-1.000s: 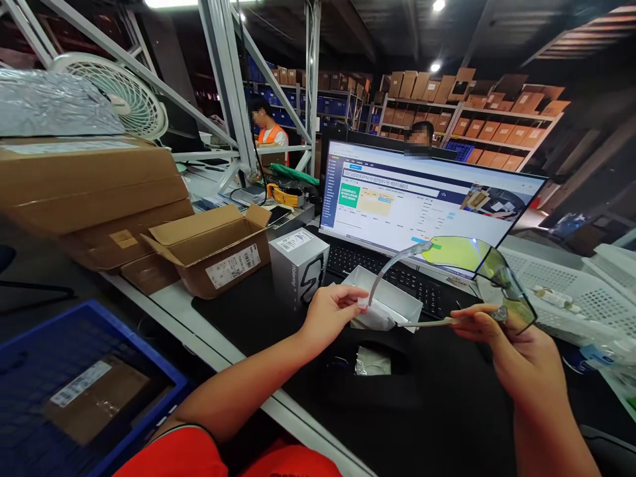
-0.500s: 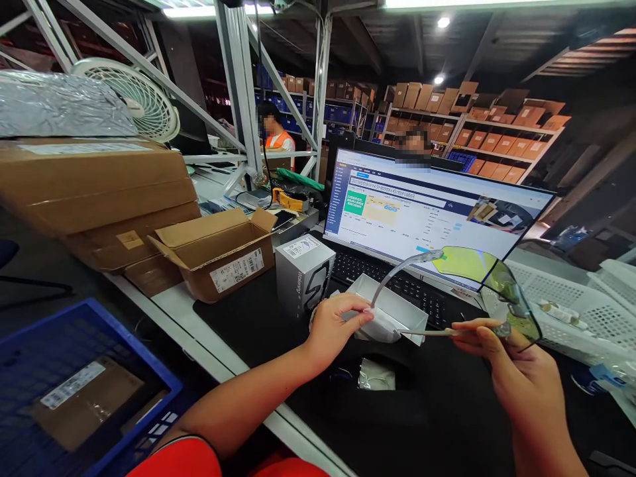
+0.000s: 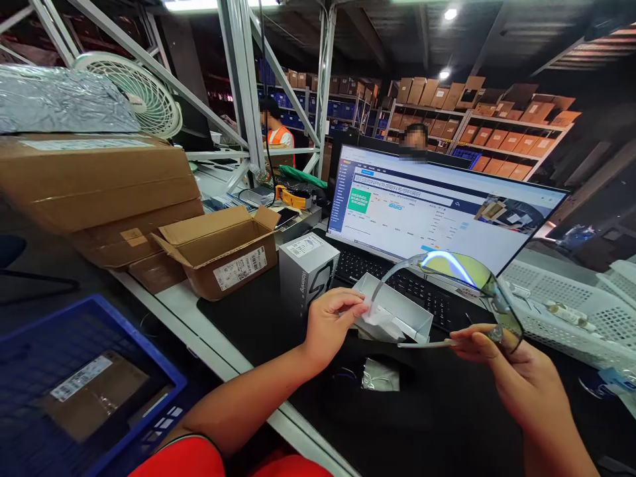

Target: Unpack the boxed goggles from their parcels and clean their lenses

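A pair of glasses (image 3: 453, 270) with yellowish tinted lenses and clear-grey arms is held up over the desk. My right hand (image 3: 517, 371) is closed on it near one hinge, with that arm pointing left. At the tip of the other arm, my left hand (image 3: 328, 328) pinches a thin white wrapping (image 3: 381, 326). Whether these fingers also grip the arm tip, I cannot tell. Below the glasses lies an open silvery-white box (image 3: 420, 324), partly covered by the wrapping. A small clear packet (image 3: 380, 375) lies on the black mat nearer me.
A grey printed box (image 3: 307, 275) and an open cardboard carton (image 3: 223, 248) stand at left. Behind are a keyboard (image 3: 348, 266) and monitor (image 3: 397, 205). White perforated baskets (image 3: 571, 301) are at right, a blue crate (image 3: 99, 311) lower left. Two people are beyond.
The glasses have tilted and dropped slightly, with the lenses moving left and down. The white wrapping now hangs loosely from my left fingers near the arm tip.
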The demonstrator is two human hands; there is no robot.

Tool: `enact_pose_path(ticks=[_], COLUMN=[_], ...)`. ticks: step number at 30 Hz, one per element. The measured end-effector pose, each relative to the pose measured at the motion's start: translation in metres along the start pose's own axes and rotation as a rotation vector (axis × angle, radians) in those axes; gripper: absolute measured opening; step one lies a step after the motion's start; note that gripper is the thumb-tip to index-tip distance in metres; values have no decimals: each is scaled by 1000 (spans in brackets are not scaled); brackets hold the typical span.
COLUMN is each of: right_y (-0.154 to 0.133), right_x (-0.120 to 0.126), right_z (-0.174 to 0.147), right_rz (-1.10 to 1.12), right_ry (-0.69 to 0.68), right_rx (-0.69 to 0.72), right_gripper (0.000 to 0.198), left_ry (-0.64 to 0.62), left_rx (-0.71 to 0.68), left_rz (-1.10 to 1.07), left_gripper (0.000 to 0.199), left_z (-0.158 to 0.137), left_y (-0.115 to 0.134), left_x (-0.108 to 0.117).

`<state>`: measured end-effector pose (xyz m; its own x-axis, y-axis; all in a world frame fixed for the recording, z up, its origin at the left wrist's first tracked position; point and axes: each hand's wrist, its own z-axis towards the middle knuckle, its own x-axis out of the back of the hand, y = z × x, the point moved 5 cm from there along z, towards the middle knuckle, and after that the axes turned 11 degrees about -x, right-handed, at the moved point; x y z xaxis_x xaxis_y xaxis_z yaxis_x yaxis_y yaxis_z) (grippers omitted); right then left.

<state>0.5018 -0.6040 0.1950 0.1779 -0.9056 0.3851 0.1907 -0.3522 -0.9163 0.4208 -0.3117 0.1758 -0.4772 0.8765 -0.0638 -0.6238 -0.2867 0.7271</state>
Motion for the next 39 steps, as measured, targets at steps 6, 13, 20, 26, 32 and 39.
enact_pose_path(ticks=[6, 13, 20, 26, 32, 39], right_y=[-2, -16, -20, -6, -11, -15], right_x=[0, -2, 4, 17, 19, 9], right_z=[-6, -13, -16, -13, -16, -23], right_rz=[-13, -277, -344, -288, -426, -526], right_ry=[-63, -29, -109, -47, -3, -133], right_rx=[-19, 110, 117, 32, 105, 120], right_gripper=[31, 34, 38, 39, 37, 37], left_ry=[-33, -199, -226, -375, -489, -507], left_rx=[-21, -181, -184, 117, 125, -90], left_rz=[-34, -11, -131, -371, -261, 16], left_gripper=[24, 34, 32, 48, 27, 12], left_z=[5, 41, 51, 30, 30, 45], left_y=[7, 38, 41, 18, 22, 30], left_x=[-3, -14, -24, -30, -27, -24])
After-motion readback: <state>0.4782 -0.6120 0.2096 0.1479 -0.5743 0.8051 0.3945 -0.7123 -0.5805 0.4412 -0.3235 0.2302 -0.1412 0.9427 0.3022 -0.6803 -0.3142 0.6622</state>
